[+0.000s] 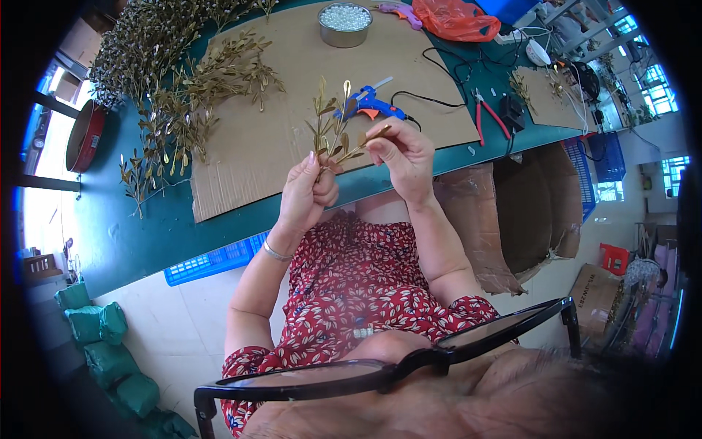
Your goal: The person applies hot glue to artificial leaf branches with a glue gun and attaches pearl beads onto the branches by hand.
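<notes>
A small sprig of gold artificial leaves (322,123) stands up from my left hand (308,192), whose fingers are closed round its stem. My right hand (404,155) pinches a leafy side twig (356,151) of the same sprig between thumb and fingers. Both hands are raised over the near edge of the table. Just beyond them a blue glue gun (376,104) with an orange trigger lies on the cardboard sheet (248,164). To the left spreads a heap of gold leaf sprays (186,110).
A round tin of clear beads (344,25) stands at the back, beside a red plastic bag (453,20). Red-handled pliers (491,121) and a black adapter (512,113) lie right, among cables. An open cardboard box (468,208) sits below the table's right side. A blue crate (212,261) is underneath.
</notes>
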The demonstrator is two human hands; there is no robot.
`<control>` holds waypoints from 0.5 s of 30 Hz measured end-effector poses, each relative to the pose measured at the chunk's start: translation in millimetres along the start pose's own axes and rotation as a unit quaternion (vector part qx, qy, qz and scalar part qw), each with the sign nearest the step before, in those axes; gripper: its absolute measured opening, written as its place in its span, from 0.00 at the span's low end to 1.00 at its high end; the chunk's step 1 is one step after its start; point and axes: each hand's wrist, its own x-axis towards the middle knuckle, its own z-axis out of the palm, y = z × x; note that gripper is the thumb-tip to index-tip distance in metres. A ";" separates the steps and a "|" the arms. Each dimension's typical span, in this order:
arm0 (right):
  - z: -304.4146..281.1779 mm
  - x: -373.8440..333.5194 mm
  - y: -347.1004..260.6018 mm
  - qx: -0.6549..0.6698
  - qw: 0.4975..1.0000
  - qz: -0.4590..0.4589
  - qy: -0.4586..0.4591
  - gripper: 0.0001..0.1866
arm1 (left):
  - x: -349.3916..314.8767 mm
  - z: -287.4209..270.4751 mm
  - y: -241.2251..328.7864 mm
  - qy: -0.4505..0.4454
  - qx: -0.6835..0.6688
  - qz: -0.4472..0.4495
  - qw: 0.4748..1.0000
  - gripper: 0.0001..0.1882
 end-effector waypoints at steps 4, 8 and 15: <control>-2.8 17.0 13.7 0.131 0.990 0.050 0.002 0.05 | 1.2 3.6 3.2 -0.021 0.020 0.009 1.000 0.22; 3.2 23.1 14.1 0.100 0.993 0.056 -0.031 0.06 | 4.9 -9.7 7.2 -0.029 0.011 0.014 0.999 0.21; -6.6 33.0 18.6 0.083 0.993 0.057 -0.054 0.06 | 10.7 -3.2 16.6 0.015 -0.065 -0.092 0.994 0.19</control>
